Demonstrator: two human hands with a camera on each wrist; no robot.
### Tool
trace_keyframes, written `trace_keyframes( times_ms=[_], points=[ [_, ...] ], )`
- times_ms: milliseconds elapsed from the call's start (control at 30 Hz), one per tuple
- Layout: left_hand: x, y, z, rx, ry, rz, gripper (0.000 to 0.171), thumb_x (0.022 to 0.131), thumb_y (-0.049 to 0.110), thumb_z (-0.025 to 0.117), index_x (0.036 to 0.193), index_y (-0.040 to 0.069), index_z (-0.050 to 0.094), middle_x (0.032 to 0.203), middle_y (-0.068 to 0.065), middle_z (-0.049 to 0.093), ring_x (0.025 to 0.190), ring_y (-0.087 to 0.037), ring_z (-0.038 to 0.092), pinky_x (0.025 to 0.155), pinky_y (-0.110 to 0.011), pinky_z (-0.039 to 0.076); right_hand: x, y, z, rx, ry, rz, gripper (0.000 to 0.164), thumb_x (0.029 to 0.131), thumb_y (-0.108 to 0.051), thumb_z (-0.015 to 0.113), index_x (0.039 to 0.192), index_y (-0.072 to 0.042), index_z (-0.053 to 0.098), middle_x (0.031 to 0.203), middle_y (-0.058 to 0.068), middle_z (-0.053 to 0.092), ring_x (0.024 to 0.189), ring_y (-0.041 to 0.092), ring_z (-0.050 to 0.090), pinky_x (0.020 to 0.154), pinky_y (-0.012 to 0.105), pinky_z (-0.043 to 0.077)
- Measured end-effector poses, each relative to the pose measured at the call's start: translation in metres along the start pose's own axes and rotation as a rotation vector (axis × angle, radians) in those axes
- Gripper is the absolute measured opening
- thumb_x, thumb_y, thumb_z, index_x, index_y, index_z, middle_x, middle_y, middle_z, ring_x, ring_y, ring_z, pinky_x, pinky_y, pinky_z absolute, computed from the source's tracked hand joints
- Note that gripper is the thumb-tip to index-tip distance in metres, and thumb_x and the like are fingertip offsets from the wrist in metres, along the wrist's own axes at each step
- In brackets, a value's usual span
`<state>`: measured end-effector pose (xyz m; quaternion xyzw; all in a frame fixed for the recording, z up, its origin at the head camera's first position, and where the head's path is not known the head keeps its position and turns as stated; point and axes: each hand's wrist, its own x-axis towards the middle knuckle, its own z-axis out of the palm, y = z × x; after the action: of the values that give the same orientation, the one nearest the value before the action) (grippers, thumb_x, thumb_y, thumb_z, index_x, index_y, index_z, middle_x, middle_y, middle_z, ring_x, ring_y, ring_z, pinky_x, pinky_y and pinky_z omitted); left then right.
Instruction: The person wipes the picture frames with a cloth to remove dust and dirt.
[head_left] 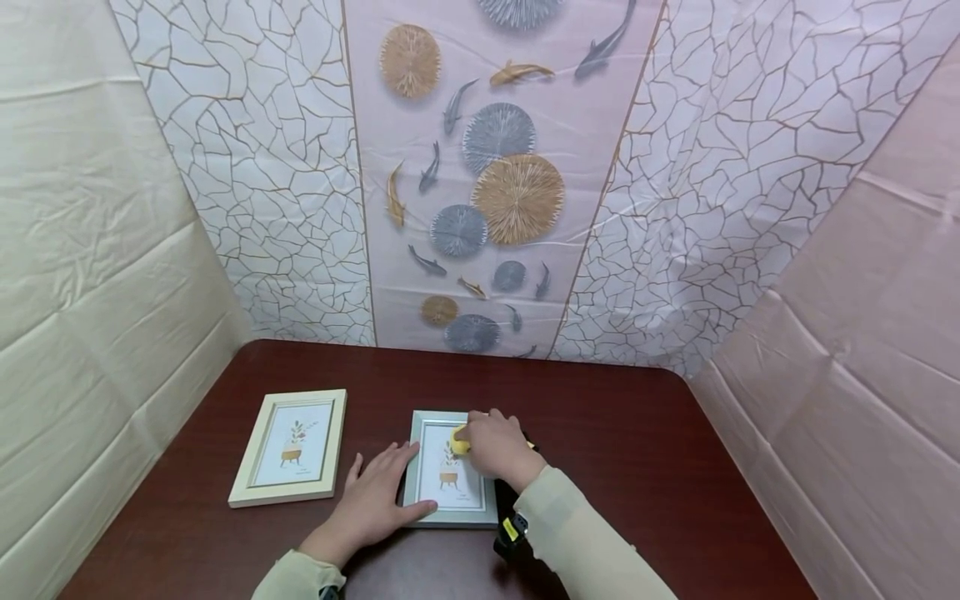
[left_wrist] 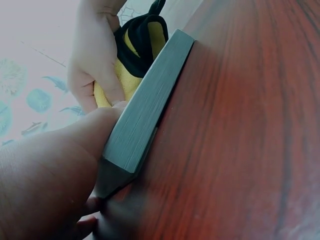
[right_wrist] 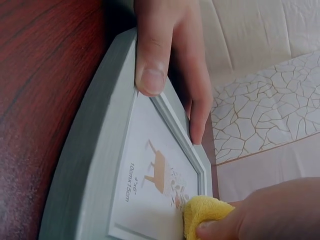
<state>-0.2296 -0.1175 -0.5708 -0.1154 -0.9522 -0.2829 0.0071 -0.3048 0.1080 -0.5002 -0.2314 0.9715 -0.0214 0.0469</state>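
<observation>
A grey-green picture frame (head_left: 450, 519) lies face up on the dark red table, showing a print of a potted plant. On its left rim and lower left corner rests my left hand (head_left: 378, 492), fingers and thumb spread; the thumb (right_wrist: 152, 75) presses the front rim. My right hand (head_left: 501, 446) grips a yellow cloth (right_wrist: 202, 212) against the glass, near the upper right of the print. In the left wrist view, black folds show beside the cloth's yellow part (left_wrist: 127, 80). The palm side of my right hand is hidden in the head view.
To the left a cream picture frame (head_left: 250, 467) with a similar print lies on the table (head_left: 637, 467). Behind the table hangs a patterned cloth wall (head_left: 480, 275), with plain draped fabric (head_left: 90, 333) on the left and more at the right.
</observation>
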Motion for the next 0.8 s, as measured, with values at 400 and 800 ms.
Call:
trace_keyframes(
  times_ms=[400, 800],
  points=[
    [-0.001, -0.003, 0.004, 0.000, 0.010, -0.002, 0.101, 0.086, 0.072, 0.084, 0.165, 0.018, 0.051, 0.165, -0.008, 0.054, 0.158, -0.034, 0.042, 0.123, -0.078, 0.015, -0.018, -0.003, -0.005, 0.012, -0.058, -0.067, 0.042, 0.101, -0.006, 0.071, 0.135, -0.028, 0.082, 0.130, 0.001, 0.071, 0.108, 0.027, 0.063, 0.095, 0.054, 0.053],
    [-0.001, -0.001, 0.002, -0.013, 0.014, 0.010, 0.101, 0.087, 0.071, 0.083, 0.166, 0.018, 0.050, 0.166, -0.007, 0.053, 0.158, -0.034, 0.041, 0.124, -0.077, 0.013, -0.043, -0.009, -0.014, 0.003, -0.085, -0.141, 0.043, 0.096, -0.007, 0.076, 0.132, -0.031, 0.083, 0.118, -0.004, 0.072, 0.104, 0.025, 0.068, 0.084, 0.046, 0.057]
  ],
)
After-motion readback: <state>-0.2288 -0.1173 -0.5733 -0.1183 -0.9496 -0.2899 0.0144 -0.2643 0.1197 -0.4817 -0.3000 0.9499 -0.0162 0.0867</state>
